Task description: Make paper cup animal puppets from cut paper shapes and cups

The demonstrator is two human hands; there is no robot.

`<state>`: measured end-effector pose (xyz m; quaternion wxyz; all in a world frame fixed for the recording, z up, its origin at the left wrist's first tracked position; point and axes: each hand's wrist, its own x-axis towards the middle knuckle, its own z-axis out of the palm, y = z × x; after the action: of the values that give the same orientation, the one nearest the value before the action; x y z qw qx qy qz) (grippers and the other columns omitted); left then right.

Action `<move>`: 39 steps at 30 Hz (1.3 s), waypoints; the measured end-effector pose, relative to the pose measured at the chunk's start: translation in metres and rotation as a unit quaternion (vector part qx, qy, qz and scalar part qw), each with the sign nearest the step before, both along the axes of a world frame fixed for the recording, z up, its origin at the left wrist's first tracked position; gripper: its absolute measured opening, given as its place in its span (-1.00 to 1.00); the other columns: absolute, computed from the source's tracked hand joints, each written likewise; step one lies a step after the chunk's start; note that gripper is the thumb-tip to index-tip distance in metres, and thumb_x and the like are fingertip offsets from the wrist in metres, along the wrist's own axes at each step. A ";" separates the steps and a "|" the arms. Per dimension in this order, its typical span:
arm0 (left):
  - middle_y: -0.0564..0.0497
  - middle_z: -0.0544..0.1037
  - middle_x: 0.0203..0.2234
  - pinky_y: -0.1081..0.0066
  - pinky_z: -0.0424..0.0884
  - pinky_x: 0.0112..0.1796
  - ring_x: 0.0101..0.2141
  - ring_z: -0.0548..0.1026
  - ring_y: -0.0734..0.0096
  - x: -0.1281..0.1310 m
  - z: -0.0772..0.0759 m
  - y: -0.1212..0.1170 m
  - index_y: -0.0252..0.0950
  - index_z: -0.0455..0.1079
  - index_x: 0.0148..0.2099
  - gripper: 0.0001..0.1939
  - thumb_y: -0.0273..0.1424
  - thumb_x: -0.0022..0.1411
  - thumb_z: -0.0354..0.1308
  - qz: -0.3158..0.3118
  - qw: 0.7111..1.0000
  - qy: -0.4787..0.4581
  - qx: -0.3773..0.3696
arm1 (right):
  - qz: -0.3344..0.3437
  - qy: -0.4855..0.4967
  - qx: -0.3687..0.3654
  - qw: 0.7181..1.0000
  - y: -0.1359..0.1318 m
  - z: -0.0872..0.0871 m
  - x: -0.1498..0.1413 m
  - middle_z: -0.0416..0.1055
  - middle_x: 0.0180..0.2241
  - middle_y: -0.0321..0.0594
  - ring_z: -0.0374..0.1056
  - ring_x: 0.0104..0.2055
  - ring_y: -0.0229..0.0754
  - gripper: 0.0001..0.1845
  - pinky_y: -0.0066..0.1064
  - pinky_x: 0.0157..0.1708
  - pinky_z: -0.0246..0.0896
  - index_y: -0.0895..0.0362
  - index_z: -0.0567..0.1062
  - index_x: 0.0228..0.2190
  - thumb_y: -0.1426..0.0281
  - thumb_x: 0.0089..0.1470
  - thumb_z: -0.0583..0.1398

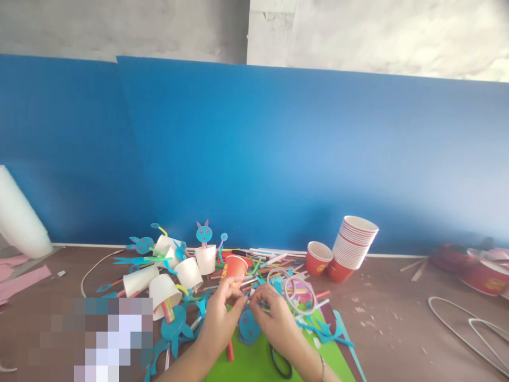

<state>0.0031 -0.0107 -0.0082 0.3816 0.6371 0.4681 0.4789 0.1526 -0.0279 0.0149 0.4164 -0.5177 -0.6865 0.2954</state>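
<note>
My left hand [223, 307] and my right hand [272, 312] meet in front of me, both with fingers pinched. Whatever lies between the fingertips is too small to make out. Just below the fingertips is a blue paper cutout [249, 324] with a face drawn on it; I cannot tell whether it hangs from the fingers. Behind my left hand stands a red paper cup [234, 266]. Green paper [318, 361] spreads under my hands, with a black-handled loop [281, 366] near my right wrist. To the right lies a roll of clear tape [298, 297].
White paper cups [190, 273] with blue cutouts and straws crowd the left. One upright cup bears a blue cat face [204, 233]. A stack of cups [353, 246] and a single red cup [318, 258] stand at the right. Cables [457, 331] lie far right; a blue panel [278, 159] rises behind.
</note>
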 end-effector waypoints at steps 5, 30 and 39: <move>0.00 0.58 -0.42 0.29 0.36 -0.18 -0.28 0.52 0.21 0.001 -0.003 -0.001 -0.27 0.29 -0.08 -0.73 -0.32 0.16 0.11 -0.014 1.000 -0.006 -0.013 | -0.013 -0.007 -0.010 1.000 0.001 -0.001 0.000 0.36 -0.45 -0.23 0.32 -0.34 -0.13 -0.84 -0.36 -0.28 0.19 0.10 0.32 -0.59 0.51 -0.03 0.09; 0.08 0.49 -0.54 0.41 0.31 -0.34 -0.43 0.47 0.36 0.012 0.009 -0.012 -0.29 0.33 -0.12 -0.68 -0.32 0.05 0.19 -0.117 0.980 -0.105 -0.125 | -0.088 0.166 0.028 0.982 0.005 -0.006 0.001 0.38 -0.52 -0.38 0.31 -0.43 -0.19 -0.65 -0.35 -0.34 0.19 0.09 0.24 -0.16 0.43 -0.05 0.15; 0.02 0.56 -0.51 0.38 0.35 -0.33 -0.40 0.52 0.29 0.012 0.007 -0.012 -0.29 0.32 -0.12 -0.68 -0.31 0.07 0.19 -0.131 0.978 -0.101 -0.125 | -0.076 0.159 0.023 0.984 0.003 -0.006 0.000 0.33 -0.51 -0.38 0.30 -0.42 -0.20 -0.66 -0.36 -0.35 0.21 0.09 0.21 -0.14 0.41 -0.01 0.13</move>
<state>0.0148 -0.0223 -0.0011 0.5633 0.5884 0.3958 0.4240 0.1526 -0.0250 0.0089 0.5537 -0.5051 -0.5765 0.3255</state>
